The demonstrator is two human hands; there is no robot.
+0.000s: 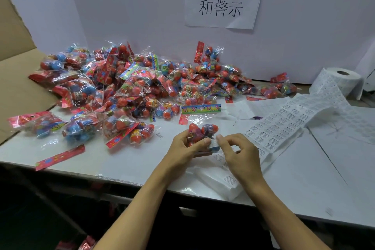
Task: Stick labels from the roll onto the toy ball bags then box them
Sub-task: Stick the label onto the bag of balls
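A white table carries a big heap of clear toy ball bags across its far left and middle. An unrolled strip of labels runs from the roll at the far right toward the near edge. A loose red header card lies near the left front.

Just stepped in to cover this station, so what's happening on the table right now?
A person is labelling toy ball bags. The left hand grips one bag just above the table, while the right hand pinches a small white label against it. A large pile of bags lies behind, the label strip runs out from the roll at right, and an open cardboard box stands at left.
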